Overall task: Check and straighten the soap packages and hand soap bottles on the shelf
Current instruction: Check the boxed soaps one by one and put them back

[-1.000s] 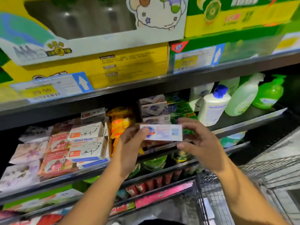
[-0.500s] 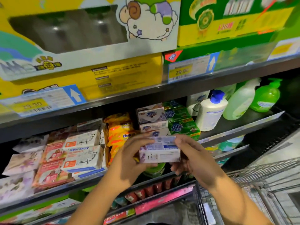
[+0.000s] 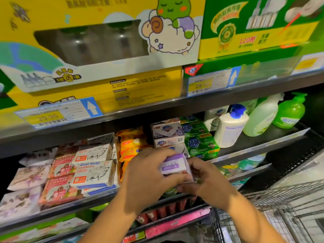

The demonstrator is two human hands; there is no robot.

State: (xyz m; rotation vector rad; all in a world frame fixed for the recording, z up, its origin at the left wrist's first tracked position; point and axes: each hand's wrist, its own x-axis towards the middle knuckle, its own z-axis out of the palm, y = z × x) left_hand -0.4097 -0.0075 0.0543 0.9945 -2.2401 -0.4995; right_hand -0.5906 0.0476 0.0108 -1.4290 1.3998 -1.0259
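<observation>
Head camera: your left hand and right hand together grip a white and purple soap box, fingers curled round its ends, just in front of the middle shelf. Behind it is a stack of white soap boxes, with green soap packs beside them. Hand soap bottles stand further right on that shelf. A wire cart shows at lower right.
</observation>
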